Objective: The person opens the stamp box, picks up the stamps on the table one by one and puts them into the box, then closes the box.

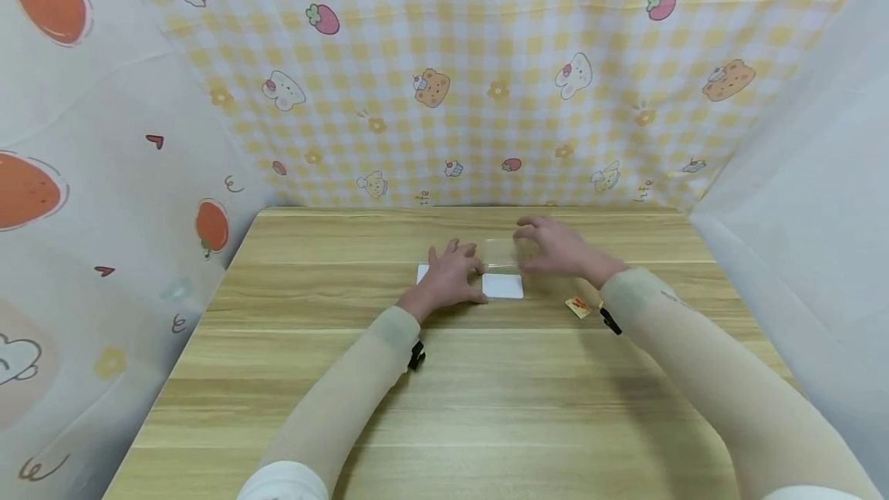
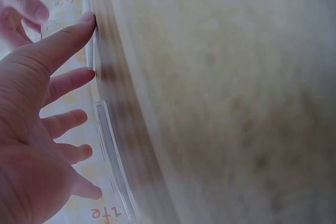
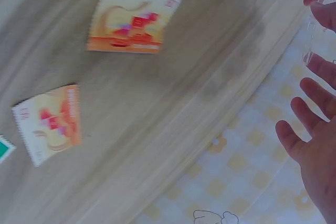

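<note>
My right hand holds a clear plastic lid above the table, thumb and fingers at its right end. In the right wrist view the clear lid is pinched at the upper right edge. Just below it lies a flat white case. My left hand is at that case's left end, with thumb and index finger on its edges and the other fingers spread. A second flat white case lies partly hidden behind the left hand; its clear edge shows in the left wrist view.
A small stamp lies right of the cases. In the right wrist view are two orange-and-white stamps, one upper and one lower, plus the corner of a green one. A patterned curtain hangs behind the wooden table.
</note>
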A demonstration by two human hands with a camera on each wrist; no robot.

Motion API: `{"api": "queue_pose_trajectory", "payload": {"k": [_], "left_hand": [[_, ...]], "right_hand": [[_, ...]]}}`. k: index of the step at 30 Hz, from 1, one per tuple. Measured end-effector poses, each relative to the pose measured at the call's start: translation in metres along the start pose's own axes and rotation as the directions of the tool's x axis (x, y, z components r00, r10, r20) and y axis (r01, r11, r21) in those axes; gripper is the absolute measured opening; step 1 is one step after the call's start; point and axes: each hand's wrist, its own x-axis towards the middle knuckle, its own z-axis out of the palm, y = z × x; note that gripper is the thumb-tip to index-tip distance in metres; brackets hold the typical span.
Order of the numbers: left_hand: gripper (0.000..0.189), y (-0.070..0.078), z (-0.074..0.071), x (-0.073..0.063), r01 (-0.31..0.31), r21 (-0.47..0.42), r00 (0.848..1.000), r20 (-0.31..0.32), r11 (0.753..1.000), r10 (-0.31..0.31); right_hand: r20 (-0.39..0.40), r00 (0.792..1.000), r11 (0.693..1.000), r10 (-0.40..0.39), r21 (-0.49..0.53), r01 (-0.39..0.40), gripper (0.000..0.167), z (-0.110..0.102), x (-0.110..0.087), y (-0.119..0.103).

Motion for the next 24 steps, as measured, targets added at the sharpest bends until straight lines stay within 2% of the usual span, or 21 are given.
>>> {"api": "queue_pose_trajectory", "payload": {"k": [8, 14, 21, 24], "left_hand": [[0.050, 0.006, 0.000, -0.006, 0.032, -0.008, 0.999, 0.003, 0.999, -0.032], [0.054, 0.009, -0.001, -0.008, 0.040, 0.029, 0.999, 0.009, 0.999, -0.040], [0.059, 0.012, -0.001, -0.009, 0.028, 0.067, 0.999, 0.015, 0.997, -0.029], [0.058, 0.012, -0.001, -0.010, 0.028, 0.069, 1.000, 0.009, 0.997, -0.029]], "right_hand": [[0.032, 0.996, 0.997, 0.078, -0.008, -0.077, 0.060, -0.003, 0.013, 0.002], [0.066, 0.987, 0.989, 0.149, -0.023, -0.148, 0.061, 0.002, 0.020, 0.003], [0.114, 0.977, 0.981, 0.180, -0.088, -0.170, 0.059, 0.016, 0.027, 0.010], [0.114, 0.975, 0.980, 0.189, -0.082, -0.181, 0.058, 0.022, 0.029, 0.012]]}}
